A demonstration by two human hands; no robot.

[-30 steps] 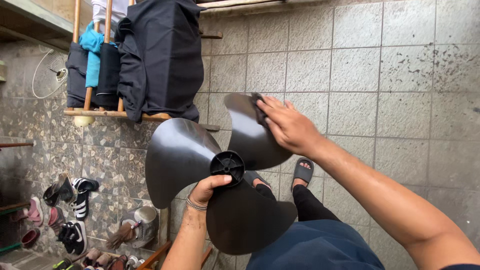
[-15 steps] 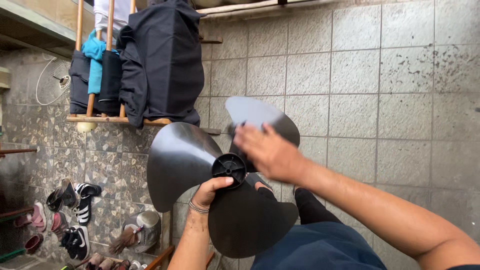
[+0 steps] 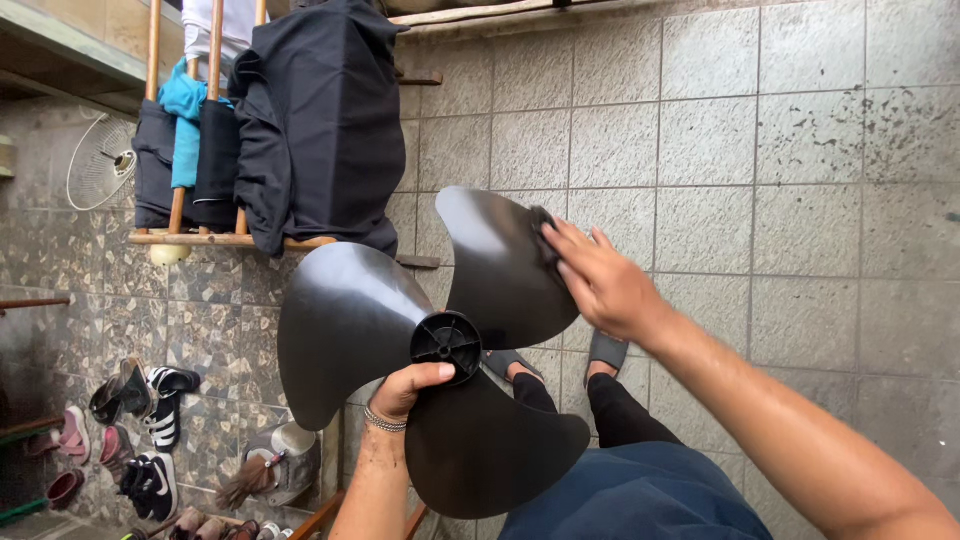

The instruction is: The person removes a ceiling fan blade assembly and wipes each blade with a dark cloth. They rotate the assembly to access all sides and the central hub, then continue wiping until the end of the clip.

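Note:
A black three-bladed fan blade (image 3: 350,320) is held up in front of me, with its round hub (image 3: 446,345) in the middle. My left hand (image 3: 408,386) grips it at the hub, thumb pressed on the hub's edge. My right hand (image 3: 598,282) presses a small dark cloth (image 3: 543,222) flat against the outer edge of the upper blade (image 3: 500,270). Below the blade I see my legs in dark trousers and my feet in black slides (image 3: 606,350).
A wooden rack (image 3: 240,238) hung with black and teal clothes stands at the upper left. A white fan guard (image 3: 98,160) leans on the tiled wall. Several shoes (image 3: 140,400), a brush and a metal pot (image 3: 285,450) lie at the lower left. Grey floor tiles (image 3: 800,200) fill the right.
My right hand slid with the cloth in toward the hub, then back out to the blade's outer edge. The fan blade shifted slightly left and down.

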